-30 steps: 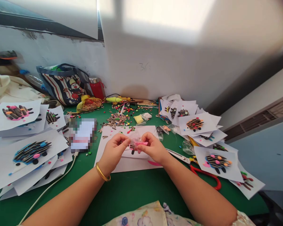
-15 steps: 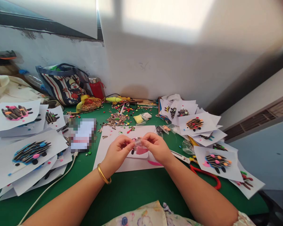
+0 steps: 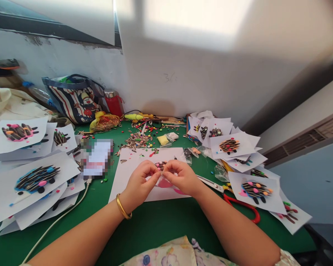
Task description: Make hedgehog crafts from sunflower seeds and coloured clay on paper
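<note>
My left hand [image 3: 141, 181] and my right hand [image 3: 183, 177] meet above a white sheet of paper [image 3: 124, 184], thumbs and forefingers pinched close together. Between them they grip the top of a small clear plastic bag, and its pink clay [image 3: 165, 183] hangs below the fingertips. Partly hidden behind the fingers is a hedgehog picture [image 3: 160, 164] made of striped seeds with pink dots. Another flat pink piece [image 3: 179, 191] lies on the paper under my right hand.
Finished hedgehog cards lie in piles at left [image 3: 5, 184] and right [image 3: 269, 205]. Red-handled scissors [image 3: 242, 207] rest right of the paper. Behind it are scattered sunflower seeds [image 3: 135, 141] and bagged yellow clay [image 3: 163, 140]. A phone [image 3: 97, 159] with a cable lies left.
My fingertips have drawn closer together at the top of the bag. The pink clay hangs slightly lower, and more of the hedgehog picture shows behind my fingers.
</note>
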`<action>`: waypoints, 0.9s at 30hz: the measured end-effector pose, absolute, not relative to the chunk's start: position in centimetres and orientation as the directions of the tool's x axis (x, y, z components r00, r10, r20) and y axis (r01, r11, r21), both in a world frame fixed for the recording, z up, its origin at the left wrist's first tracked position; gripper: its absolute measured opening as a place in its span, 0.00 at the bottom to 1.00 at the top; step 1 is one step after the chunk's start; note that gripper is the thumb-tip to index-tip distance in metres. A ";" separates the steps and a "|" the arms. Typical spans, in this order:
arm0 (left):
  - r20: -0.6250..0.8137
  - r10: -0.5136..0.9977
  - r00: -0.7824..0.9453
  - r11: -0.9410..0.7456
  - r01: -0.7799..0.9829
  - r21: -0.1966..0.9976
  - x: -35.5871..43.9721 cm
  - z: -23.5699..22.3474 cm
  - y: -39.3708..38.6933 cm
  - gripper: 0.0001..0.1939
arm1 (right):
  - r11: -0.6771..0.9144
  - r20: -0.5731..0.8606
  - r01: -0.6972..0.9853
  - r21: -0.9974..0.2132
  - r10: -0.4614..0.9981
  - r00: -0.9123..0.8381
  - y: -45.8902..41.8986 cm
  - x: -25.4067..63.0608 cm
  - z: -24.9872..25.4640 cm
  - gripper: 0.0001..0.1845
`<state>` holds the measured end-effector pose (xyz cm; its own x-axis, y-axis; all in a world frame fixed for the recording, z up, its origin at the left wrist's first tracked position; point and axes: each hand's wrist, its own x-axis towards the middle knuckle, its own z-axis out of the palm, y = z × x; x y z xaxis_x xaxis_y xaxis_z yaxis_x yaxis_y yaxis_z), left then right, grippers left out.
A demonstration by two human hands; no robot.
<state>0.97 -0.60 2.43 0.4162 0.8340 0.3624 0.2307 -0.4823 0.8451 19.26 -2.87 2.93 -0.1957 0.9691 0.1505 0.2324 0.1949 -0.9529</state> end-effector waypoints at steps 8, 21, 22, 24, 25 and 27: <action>0.389 0.819 0.422 -0.514 0.240 0.823 0.8 2.4 -0.6 0.07 | 0.229 0.182 0.267 -0.936 0.965 -0.190 -3.0 19.2 3.2 0.08; 0.403 0.851 0.336 -0.475 0.169 0.863 0.6 2.1 -0.4 0.05 | 0.181 0.168 0.152 -0.972 0.981 -0.096 -2.9 19.4 2.5 0.09; 0.398 0.851 0.342 -0.470 0.161 0.868 0.7 2.2 -0.4 0.05 | 0.177 0.164 0.153 -0.972 0.982 -0.093 -3.0 19.3 2.5 0.09; 0.391 0.850 0.354 -0.468 0.166 0.868 0.7 2.2 -0.4 0.05 | 0.168 0.153 0.166 -0.972 0.983 -0.101 -3.0 19.1 2.5 0.07; 0.391 0.848 0.357 -0.473 0.176 0.864 0.8 2.2 -0.4 0.05 | 0.168 0.150 0.179 -0.969 0.983 -0.109 -3.0 18.9 2.6 0.06; 0.402 0.844 0.356 -0.488 0.198 0.850 0.8 2.3 -0.4 0.07 | 0.183 0.159 0.221 -0.958 0.979 -0.125 -3.0 18.7 2.6 0.04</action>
<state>0.80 -0.40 2.32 0.3561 0.8436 0.4019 0.1976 -0.4884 0.8500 18.74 -3.02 2.62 -0.1248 0.9794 0.1586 0.2215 0.1833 -0.9578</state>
